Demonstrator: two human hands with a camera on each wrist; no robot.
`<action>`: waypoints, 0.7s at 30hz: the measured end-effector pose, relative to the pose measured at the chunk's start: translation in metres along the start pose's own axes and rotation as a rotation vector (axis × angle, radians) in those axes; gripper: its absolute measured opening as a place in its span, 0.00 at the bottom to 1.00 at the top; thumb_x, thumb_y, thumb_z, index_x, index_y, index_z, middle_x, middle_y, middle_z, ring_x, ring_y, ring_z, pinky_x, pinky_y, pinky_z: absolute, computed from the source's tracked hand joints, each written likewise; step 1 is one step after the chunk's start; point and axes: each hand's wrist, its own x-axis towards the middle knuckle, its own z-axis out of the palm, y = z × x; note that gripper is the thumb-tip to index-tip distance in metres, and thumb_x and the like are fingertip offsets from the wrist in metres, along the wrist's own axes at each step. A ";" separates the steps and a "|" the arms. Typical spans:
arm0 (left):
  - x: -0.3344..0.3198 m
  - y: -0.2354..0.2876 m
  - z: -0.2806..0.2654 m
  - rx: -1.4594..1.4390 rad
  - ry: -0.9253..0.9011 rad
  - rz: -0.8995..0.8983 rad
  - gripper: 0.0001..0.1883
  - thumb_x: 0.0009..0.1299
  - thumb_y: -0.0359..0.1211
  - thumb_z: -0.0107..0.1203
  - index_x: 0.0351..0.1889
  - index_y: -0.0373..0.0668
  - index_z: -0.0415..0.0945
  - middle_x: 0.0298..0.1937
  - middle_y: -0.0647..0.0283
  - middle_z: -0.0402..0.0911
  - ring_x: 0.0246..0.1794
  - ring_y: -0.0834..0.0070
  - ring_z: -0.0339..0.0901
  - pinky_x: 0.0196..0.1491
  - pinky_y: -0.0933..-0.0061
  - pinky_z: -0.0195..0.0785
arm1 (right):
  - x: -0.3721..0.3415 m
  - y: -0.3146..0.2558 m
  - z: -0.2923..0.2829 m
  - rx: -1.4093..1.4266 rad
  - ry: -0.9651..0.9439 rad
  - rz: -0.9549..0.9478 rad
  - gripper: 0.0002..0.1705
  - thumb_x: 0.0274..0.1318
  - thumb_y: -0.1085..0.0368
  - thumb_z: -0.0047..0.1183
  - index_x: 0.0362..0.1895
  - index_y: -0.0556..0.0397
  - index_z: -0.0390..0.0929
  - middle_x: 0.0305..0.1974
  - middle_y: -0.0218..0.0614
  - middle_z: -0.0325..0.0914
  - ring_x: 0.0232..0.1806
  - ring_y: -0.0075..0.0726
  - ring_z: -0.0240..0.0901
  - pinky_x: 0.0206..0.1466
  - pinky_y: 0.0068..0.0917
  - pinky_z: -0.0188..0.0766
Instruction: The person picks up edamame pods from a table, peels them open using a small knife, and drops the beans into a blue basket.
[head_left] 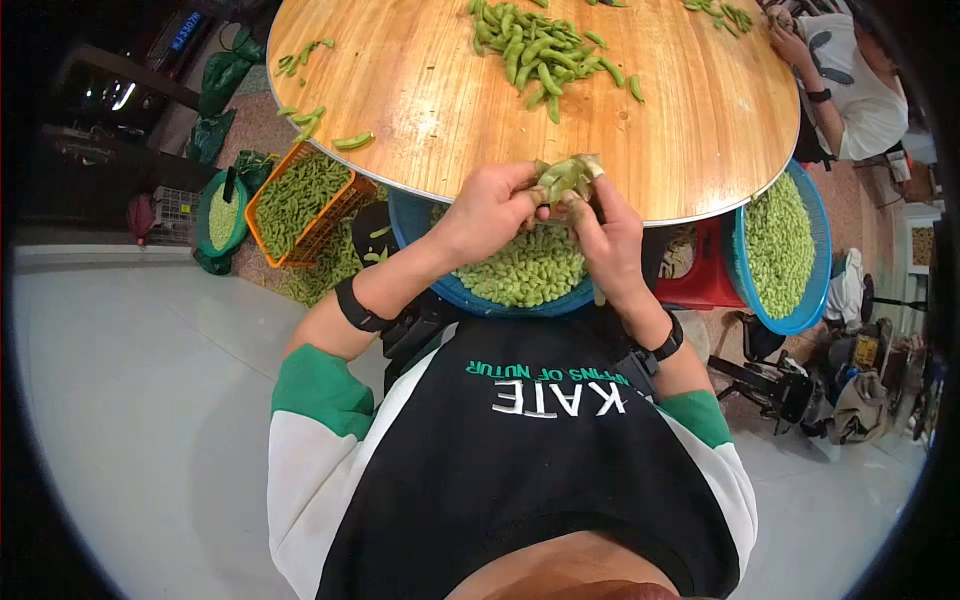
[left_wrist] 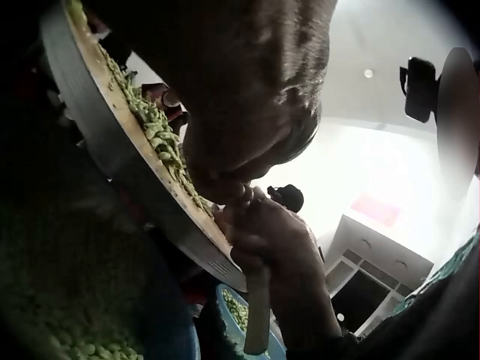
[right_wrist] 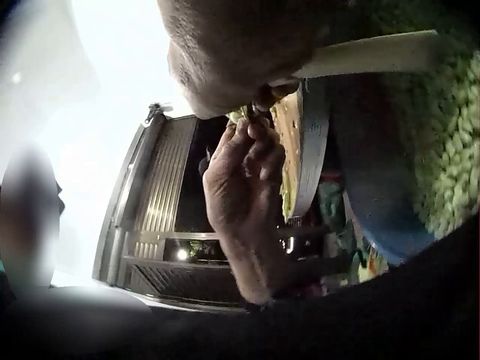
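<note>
Close to the table's near edge, both hands meet around green edamame pods [head_left: 568, 178]. My left hand [head_left: 495, 205] pinches them from the left with thumb and fingers. From the other side my right hand [head_left: 605, 235] grips them, its fingers curled. A pale flat strip [right_wrist: 375, 54] juts from under the right hand's curled fingers; its other end is hidden in the hand. Below the hands stands a blue basin [head_left: 450, 295] of shelled beans [head_left: 525, 268]. In the right wrist view a bit of green shows between the fingertips.
Unshelled pods [head_left: 540, 50] lie heaped on the round wooden table [head_left: 400, 110]. An orange crate [head_left: 268, 240] of pods stands at left, near a green basin [head_left: 240, 225]. At right are a red stool [head_left: 700, 270], another blue basin [head_left: 825, 260] and another person [head_left: 850, 90] across the table.
</note>
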 end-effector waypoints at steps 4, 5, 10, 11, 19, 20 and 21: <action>-0.003 -0.002 0.008 0.312 0.111 0.112 0.07 0.68 0.27 0.48 0.39 0.35 0.75 0.26 0.65 0.77 0.23 0.81 0.71 0.25 0.78 0.63 | 0.007 0.004 0.001 -0.547 0.168 -0.556 0.22 0.50 0.71 0.58 0.51 0.61 0.71 0.35 0.47 0.73 0.30 0.46 0.73 0.30 0.31 0.69; -0.004 -0.001 0.010 0.445 0.139 0.126 0.07 0.66 0.27 0.48 0.38 0.35 0.74 0.25 0.60 0.77 0.23 0.77 0.72 0.26 0.75 0.63 | 0.005 -0.001 0.002 -0.633 0.173 -0.609 0.25 0.46 0.71 0.60 0.51 0.61 0.71 0.36 0.51 0.72 0.33 0.51 0.73 0.31 0.34 0.70; -0.008 -0.002 0.019 0.557 0.203 0.321 0.05 0.60 0.26 0.48 0.30 0.33 0.70 0.24 0.45 0.74 0.26 0.52 0.73 0.29 0.59 0.64 | 0.008 0.004 0.002 -0.724 0.160 -0.758 0.25 0.46 0.72 0.59 0.51 0.62 0.70 0.38 0.51 0.71 0.34 0.54 0.73 0.32 0.37 0.72; -0.009 0.001 0.020 0.538 0.230 0.308 0.05 0.58 0.26 0.47 0.28 0.32 0.68 0.24 0.40 0.73 0.30 0.41 0.72 0.32 0.51 0.65 | 0.009 0.004 0.003 -0.739 0.170 -0.811 0.25 0.45 0.73 0.58 0.51 0.63 0.70 0.37 0.51 0.71 0.33 0.55 0.72 0.32 0.38 0.72; -0.025 0.006 0.018 0.623 0.166 0.269 0.06 0.58 0.28 0.48 0.29 0.32 0.70 0.23 0.40 0.72 0.28 0.41 0.73 0.31 0.50 0.66 | 0.008 0.004 -0.005 -0.673 0.063 -0.641 0.18 0.44 0.76 0.55 0.43 0.61 0.71 0.32 0.49 0.72 0.32 0.55 0.73 0.32 0.39 0.72; -0.030 0.006 0.016 0.644 0.137 0.268 0.07 0.58 0.28 0.49 0.29 0.33 0.70 0.23 0.40 0.72 0.27 0.42 0.73 0.31 0.51 0.66 | 0.011 0.006 -0.007 -0.659 0.032 -0.584 0.16 0.44 0.77 0.54 0.41 0.60 0.71 0.30 0.48 0.72 0.32 0.54 0.73 0.32 0.39 0.71; -0.035 0.010 0.011 0.648 0.141 0.272 0.07 0.58 0.28 0.49 0.29 0.33 0.70 0.23 0.40 0.72 0.27 0.42 0.73 0.31 0.51 0.66 | 0.010 0.002 -0.007 -0.656 0.032 -0.591 0.16 0.44 0.77 0.54 0.41 0.60 0.71 0.30 0.48 0.72 0.32 0.54 0.73 0.32 0.39 0.71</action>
